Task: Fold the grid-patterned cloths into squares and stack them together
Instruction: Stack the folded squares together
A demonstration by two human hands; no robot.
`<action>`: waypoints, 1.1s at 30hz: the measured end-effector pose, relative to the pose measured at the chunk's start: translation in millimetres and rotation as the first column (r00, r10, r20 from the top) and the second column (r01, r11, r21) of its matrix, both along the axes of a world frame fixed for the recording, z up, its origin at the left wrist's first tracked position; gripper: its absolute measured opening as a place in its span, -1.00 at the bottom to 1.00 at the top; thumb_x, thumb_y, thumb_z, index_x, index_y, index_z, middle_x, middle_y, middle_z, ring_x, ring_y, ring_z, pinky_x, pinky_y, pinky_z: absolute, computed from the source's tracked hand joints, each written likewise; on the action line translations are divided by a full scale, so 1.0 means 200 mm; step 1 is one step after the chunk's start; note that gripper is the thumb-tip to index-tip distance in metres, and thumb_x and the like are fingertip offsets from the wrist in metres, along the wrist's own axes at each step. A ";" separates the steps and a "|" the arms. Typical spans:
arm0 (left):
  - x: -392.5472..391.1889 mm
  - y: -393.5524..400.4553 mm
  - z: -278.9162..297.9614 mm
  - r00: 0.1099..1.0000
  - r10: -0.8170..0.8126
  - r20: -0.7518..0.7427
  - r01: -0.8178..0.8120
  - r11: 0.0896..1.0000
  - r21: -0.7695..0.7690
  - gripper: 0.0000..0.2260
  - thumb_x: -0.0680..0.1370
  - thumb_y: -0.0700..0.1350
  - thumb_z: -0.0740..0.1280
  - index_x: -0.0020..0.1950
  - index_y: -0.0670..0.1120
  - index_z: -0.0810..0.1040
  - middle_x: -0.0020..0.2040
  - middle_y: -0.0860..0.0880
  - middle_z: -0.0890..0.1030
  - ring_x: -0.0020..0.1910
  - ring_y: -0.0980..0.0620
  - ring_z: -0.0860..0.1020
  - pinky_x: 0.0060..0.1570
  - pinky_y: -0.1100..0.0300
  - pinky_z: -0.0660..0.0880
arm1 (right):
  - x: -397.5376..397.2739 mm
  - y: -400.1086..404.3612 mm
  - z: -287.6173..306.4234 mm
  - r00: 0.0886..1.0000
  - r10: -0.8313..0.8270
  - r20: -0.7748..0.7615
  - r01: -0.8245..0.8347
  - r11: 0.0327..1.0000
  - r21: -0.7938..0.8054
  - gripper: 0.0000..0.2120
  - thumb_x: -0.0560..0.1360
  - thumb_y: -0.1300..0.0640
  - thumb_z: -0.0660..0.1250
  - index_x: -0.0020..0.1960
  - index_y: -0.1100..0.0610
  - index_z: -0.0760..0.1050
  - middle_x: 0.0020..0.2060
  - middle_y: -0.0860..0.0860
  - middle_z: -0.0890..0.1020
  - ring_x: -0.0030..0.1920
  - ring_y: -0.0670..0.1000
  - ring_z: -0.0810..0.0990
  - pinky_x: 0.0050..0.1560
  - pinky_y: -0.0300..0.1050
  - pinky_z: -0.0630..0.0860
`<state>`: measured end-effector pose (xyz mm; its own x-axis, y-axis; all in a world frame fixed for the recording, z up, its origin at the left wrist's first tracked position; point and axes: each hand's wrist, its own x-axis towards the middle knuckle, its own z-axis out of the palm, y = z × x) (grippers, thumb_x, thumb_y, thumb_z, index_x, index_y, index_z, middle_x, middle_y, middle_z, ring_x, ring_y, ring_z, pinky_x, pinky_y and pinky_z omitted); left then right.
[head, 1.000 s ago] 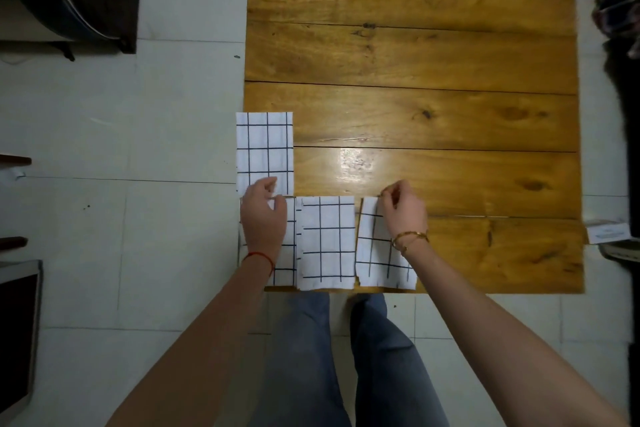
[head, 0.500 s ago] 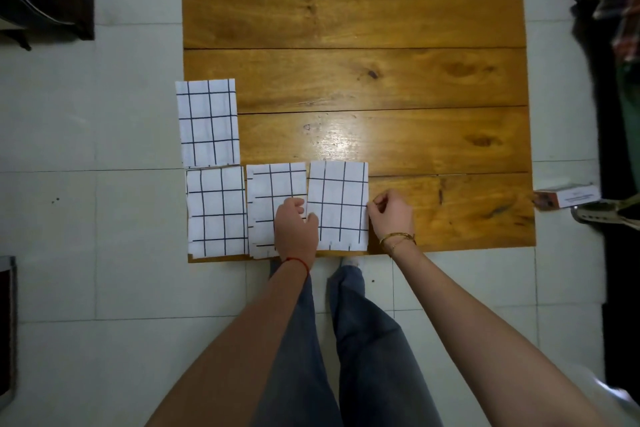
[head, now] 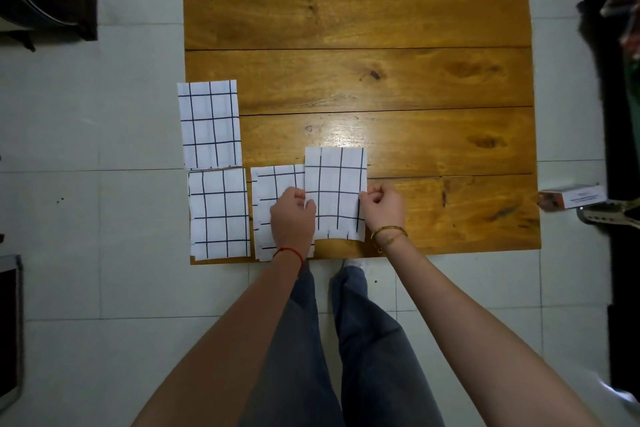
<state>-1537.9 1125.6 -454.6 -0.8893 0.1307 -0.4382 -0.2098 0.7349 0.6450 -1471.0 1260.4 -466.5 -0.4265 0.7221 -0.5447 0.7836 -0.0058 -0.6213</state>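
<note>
While both hands pinch a grid cloth (head: 336, 194), no writing reads.

Wooden table (head: 381, 21) (plank-topped), 3 flat grid-patterned cloths (head: 209, 123) near its left edge

Both bare forearms reach forward from the bottom of the view, converging toward the near table edge. The left hand (head: 292, 218) is knuckles up, its fingers curled and pinching the left edge of a cloth (head: 335, 194), with a thin red string around its wrist. The right hand (head: 382, 206) mirrors it just across, fingers bunched and thumb pressed in on the cloth's right edge, gold bangles circling its wrist. The two hands sit level with each other, close together, the wrists straight. Below them, two legs in grey trousers stand between the arms.
</note>
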 end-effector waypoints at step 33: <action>-0.89 -0.12 0.00 0.980 0.118 0.161 -0.140 0.981 0.134 -0.67 0.50 -0.18 0.39 0.25 -0.18 0.53 -0.06 -0.03 0.61 -0.16 0.10 0.56 -0.03 0.15 0.59 | -0.93 0.03 0.01 0.986 0.124 -0.115 -0.138 0.983 -0.121 -0.96 0.49 0.22 0.27 -0.09 0.11 0.44 -0.41 -0.10 0.42 -0.41 -0.14 0.37 -0.38 -0.41 0.33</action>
